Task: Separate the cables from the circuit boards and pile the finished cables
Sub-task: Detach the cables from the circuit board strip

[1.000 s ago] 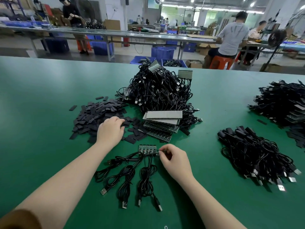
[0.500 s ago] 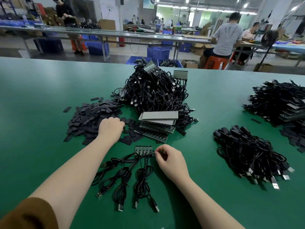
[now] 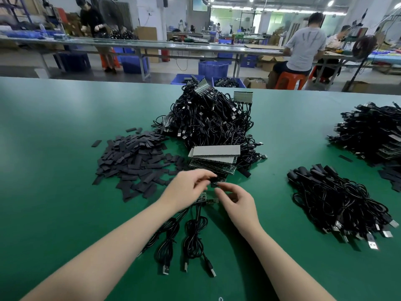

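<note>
— Nearest?
— Coiled black cables point(image 3: 191, 242) on the green table point(image 3: 54, 192), plugs toward the near edge, far ends running up to a small circuit board point(image 3: 206, 199) under the hands.

— And the hands?
— Left hand point(image 3: 186, 189) pinching a small black strip point(image 3: 213, 181) at thumb and fingertips. Right hand point(image 3: 237, 199) just beside, fingers curled narrow toward the same strip; hard to tell whether gripping it.

— Beyond?
— Loose pile of flat black strips point(image 3: 134, 159) on the left. A stack of boards point(image 3: 214, 157) dead ahead, leaning on a big tangled heap of cables point(image 3: 208, 120) with boards attached. Right, a tidy pile of finished cables point(image 3: 338, 198); further right, another dark heap point(image 3: 373, 131) at the edge.

— The room?
— Long benches point(image 3: 152, 45), blue crates point(image 3: 212, 69) on the floor, a person in a grey shirt point(image 3: 306, 48) seated on an orange stool point(image 3: 289, 80), another person in black point(image 3: 93, 22) standing far left, strip lights overhead.
</note>
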Demonstrator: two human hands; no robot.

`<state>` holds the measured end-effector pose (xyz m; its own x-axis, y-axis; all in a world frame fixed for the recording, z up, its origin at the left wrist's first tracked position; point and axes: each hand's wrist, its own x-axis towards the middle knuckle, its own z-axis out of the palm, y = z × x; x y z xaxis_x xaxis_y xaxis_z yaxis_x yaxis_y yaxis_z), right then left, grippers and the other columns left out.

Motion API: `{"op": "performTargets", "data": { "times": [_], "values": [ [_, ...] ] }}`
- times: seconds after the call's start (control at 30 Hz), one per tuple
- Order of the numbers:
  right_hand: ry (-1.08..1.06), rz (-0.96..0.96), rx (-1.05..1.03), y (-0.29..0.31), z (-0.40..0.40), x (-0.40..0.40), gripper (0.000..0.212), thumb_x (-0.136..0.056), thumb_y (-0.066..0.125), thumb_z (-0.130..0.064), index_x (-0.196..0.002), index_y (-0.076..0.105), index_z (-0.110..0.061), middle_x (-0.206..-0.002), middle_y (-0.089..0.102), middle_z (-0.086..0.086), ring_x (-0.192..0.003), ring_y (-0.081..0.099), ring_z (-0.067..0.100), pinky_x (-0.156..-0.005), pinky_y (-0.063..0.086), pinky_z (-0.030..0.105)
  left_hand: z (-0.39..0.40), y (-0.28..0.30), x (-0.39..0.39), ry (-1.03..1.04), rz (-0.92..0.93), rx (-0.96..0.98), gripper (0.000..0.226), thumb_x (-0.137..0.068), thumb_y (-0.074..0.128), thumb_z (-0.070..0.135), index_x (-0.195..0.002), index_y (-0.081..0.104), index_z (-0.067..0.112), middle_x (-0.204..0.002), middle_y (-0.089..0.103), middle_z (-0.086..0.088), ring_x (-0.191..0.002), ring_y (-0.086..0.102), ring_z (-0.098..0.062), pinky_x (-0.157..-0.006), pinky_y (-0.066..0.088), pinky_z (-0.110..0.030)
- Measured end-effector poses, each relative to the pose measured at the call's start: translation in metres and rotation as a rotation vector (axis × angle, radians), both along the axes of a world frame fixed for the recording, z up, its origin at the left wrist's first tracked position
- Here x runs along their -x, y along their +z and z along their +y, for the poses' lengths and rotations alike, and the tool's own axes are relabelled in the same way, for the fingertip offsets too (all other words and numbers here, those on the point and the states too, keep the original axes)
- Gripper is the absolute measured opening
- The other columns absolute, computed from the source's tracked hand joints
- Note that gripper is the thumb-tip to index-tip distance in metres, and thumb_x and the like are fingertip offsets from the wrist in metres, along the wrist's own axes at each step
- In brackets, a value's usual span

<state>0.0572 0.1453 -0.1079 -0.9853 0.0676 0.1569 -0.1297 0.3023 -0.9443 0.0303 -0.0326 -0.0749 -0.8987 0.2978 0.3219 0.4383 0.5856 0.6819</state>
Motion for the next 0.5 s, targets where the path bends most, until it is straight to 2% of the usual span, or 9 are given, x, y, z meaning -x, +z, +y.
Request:
{"op": "performTargets", "data": {
  "times": [0.07,0.13,0.23,0.33,0.4,0.5],
  "values": [
    [0.018,-0.02,0.139,0.003,0.004,-0.002,0.013,-0.087,0.076,-0.026,-0.091,0.072,-0.038,-0.087,0.076,-0.016,-0.082,0.07,-0.001,-0.073,0.051,0.013,0.009,-0.004,-0.004,-0.013,0.021,0.051,0.029,-0.093,0.059,0.015,-0.116,0.068,0.029,-0.104,0.071,0.017,-0.089,0.065,0.006,-0.081,0.051,-0.014],
    [0.016,-0.028,0.191,0.003,0.005,-0.003,0.011,-0.087,0.077,-0.024,-0.088,0.075,-0.035,-0.085,0.077,-0.014,-0.08,0.071,0.001,-0.073,0.052,0.014,0.014,-0.008,-0.007,-0.004,0.06,0.079,0.03,-0.091,0.059,0.015,-0.116,0.07,0.028,-0.105,0.072,0.015,-0.092,0.065,0.002,-0.082,0.05,-0.016],
    [-0.019,-0.045,0.21,0.002,0.003,-0.002,0.004,-0.086,0.078,-0.025,-0.086,0.078,-0.029,-0.079,0.076,-0.011,-0.074,0.069,0.002,-0.071,0.053,0.018,0.018,-0.013,-0.011,0.048,0.102,0.115,0.03,-0.091,0.058,0.017,-0.113,0.071,0.031,-0.1,0.073,0.015,-0.087,0.066,-0.003,-0.078,0.053,-0.026],
    [-0.025,-0.045,0.235,0.001,0.003,0.0,0.003,-0.087,0.077,-0.028,-0.087,0.079,-0.027,-0.071,0.073,-0.014,-0.067,0.064,-0.004,-0.064,0.048,0.013,0.02,-0.015,-0.014,0.04,0.063,0.109,0.03,-0.091,0.057,0.02,-0.114,0.07,0.034,-0.094,0.073,0.013,-0.08,0.066,-0.007,-0.073,0.053,-0.033],
    [-0.022,-0.048,0.284,0.0,0.004,0.0,0.007,-0.089,0.074,-0.023,-0.088,0.079,-0.028,-0.072,0.073,-0.013,-0.067,0.064,-0.004,-0.064,0.049,0.012,0.021,-0.015,-0.015,0.027,0.036,0.087,0.028,-0.092,0.058,0.023,-0.116,0.069,0.034,-0.093,0.073,0.013,-0.078,0.066,-0.006,-0.072,0.053,-0.033],
    [-0.009,-0.061,0.336,-0.001,0.006,0.0,0.013,-0.09,0.073,-0.016,-0.091,0.078,-0.028,-0.081,0.077,-0.009,-0.071,0.067,-0.001,-0.067,0.05,0.013,0.021,-0.013,-0.012,0.036,-0.054,-0.054,0.024,-0.091,0.064,0.026,-0.111,0.072,0.035,-0.096,0.073,0.018,-0.085,0.066,0.002,-0.079,0.054,-0.026]
  ]
}}
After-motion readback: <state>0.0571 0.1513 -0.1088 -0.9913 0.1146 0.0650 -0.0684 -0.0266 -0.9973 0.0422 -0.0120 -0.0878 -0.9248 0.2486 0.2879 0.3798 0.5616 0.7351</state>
